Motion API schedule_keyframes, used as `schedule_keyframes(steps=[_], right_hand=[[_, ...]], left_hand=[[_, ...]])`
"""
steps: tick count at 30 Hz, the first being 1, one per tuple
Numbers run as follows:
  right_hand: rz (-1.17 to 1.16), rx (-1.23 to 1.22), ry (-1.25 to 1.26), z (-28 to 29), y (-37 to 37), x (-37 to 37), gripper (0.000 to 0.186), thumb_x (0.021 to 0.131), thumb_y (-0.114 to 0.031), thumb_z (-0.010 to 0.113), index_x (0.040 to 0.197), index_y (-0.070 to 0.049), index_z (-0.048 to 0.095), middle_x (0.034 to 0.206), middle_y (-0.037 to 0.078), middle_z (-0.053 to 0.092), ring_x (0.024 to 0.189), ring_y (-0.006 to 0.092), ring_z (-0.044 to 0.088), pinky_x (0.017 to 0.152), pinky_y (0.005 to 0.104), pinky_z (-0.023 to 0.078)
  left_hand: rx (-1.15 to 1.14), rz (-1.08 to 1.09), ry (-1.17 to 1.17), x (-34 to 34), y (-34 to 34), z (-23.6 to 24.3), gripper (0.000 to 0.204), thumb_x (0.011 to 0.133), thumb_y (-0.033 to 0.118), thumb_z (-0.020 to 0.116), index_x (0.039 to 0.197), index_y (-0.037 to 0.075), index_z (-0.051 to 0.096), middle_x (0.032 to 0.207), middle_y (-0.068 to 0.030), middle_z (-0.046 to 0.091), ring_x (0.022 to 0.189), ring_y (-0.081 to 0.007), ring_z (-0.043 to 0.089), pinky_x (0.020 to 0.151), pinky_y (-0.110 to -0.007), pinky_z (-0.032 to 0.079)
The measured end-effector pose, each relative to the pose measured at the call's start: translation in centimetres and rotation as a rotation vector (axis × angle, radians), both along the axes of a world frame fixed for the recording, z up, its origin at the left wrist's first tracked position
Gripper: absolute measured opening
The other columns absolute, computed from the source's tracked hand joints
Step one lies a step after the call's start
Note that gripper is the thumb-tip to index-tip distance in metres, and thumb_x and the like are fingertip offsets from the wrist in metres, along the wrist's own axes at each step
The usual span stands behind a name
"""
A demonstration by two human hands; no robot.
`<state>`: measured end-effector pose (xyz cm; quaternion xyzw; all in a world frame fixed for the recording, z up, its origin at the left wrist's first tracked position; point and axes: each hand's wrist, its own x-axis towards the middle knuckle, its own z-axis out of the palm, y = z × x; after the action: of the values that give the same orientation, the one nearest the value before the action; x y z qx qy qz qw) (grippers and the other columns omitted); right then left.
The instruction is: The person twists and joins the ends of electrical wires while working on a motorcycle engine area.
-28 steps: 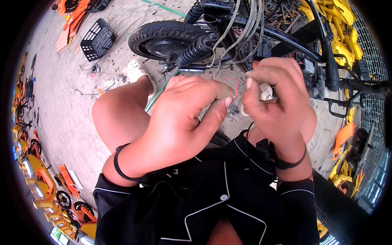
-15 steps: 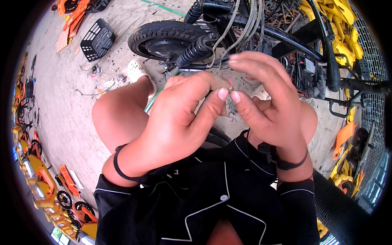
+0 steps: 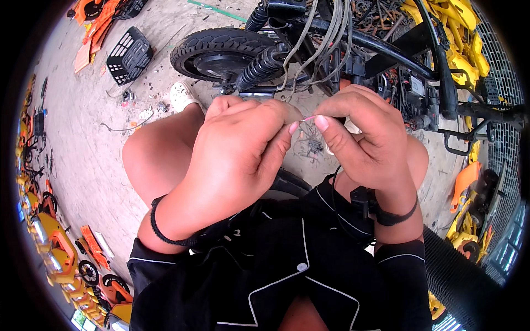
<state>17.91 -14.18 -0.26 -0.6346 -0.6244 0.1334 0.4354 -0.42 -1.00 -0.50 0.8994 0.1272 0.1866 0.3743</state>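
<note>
A short, thin pink wire (image 3: 308, 118) stretches between my two hands, above my lap. My left hand (image 3: 241, 144) pinches one end between thumb and forefinger, its other fingers curled in. The opposite end sits between the thumb and bent forefinger of my right hand (image 3: 367, 132). What the wire joins onto inside the left hand is hidden by the fingers. Just beyond the hands, a bundle of grey cables (image 3: 331, 41) hangs from the black frame (image 3: 370, 41) of a two-wheeler.
The two-wheeler's wheel (image 3: 221, 54) and shock absorber (image 3: 262, 67) lie ahead, beyond my left foot. A black plastic basket (image 3: 130, 55) sits on the concrete floor at the far left. Yellow panels (image 3: 469, 44) are piled at the far right. Orange and yellow parts (image 3: 61, 245) line the left side.
My right forefinger and other fingers have curled down from a raised position to pinch the pink wire. The wire, upright before, now runs nearly level between both hands.
</note>
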Motion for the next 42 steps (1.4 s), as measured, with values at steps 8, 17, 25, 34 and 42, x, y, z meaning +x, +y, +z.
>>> schedule_keyframes(steps=[8, 17, 25, 34, 42], right_hand=[[-0.037, -0.210, 0.261, 0.5, -0.4, 0.2, 0.007, 0.091, -0.008, 0.075, 0.094, -0.003, 0.072, 0.084, 0.009, 0.071, 0.078, 0.0257, 0.068, 0.069, 0.0337, 0.052], [0.055, -0.176, 0.145, 0.1, 0.0, 0.3, 0.007, 0.094, -0.009, 0.072, 0.098, -0.003, 0.071, 0.085, 0.011, 0.071, 0.079, 0.0278, 0.068, 0.071, 0.0358, 0.053], [0.098, -0.138, 0.058, 0.5, 0.1, 0.6, 0.009, 0.092, -0.009, 0.073, 0.100, -0.004, 0.072, 0.085, 0.010, 0.070, 0.080, 0.0284, 0.066, 0.072, 0.0365, 0.052], [-0.075, 0.058, -0.020, 0.0, 0.6, -0.2, 0.017, 0.086, -0.005, 0.078, 0.101, -0.001, 0.073, 0.097, 0.011, 0.069, 0.087, 0.0259, 0.067, 0.080, 0.0361, 0.053], [-0.217, 0.142, -0.145, 0.4, 0.2, -1.9, 0.018, 0.082, -0.003, 0.080, 0.099, -0.004, 0.075, 0.091, 0.009, 0.071, 0.081, 0.0255, 0.067, 0.073, 0.0346, 0.053]], left_hand=[[0.018, -0.004, 0.003, 0.0, 0.3, 0.0, 0.012, 0.092, 0.007, 0.073, 0.104, 0.006, 0.072, 0.087, -0.0044, 0.072, 0.084, -0.0242, 0.067, 0.084, -0.036, 0.045], [0.071, 0.052, -0.059, 0.1, 0.0, 0.0, 0.016, 0.088, 0.008, 0.078, 0.103, 0.004, 0.075, 0.096, -0.0084, 0.075, 0.092, -0.0280, 0.069, 0.088, -0.038, 0.048], [-0.611, 0.013, -0.060, -0.4, 0.3, -0.1, 0.011, 0.099, 0.006, 0.070, 0.107, -0.002, 0.071, 0.092, -0.0075, 0.073, 0.089, -0.0146, 0.067, 0.084, -0.028, 0.052], [-1.003, 0.074, -0.033, -0.1, 0.1, -0.1, 0.016, 0.100, 0.009, 0.071, 0.110, -0.002, 0.073, 0.096, -0.0068, 0.073, 0.092, -0.0131, 0.066, 0.087, -0.028, 0.052], [-1.031, 0.127, -0.076, 0.5, -0.4, 0.1, 0.019, 0.100, 0.012, 0.072, 0.113, -0.002, 0.074, 0.102, -0.0066, 0.074, 0.096, -0.0133, 0.066, 0.089, -0.028, 0.052]])
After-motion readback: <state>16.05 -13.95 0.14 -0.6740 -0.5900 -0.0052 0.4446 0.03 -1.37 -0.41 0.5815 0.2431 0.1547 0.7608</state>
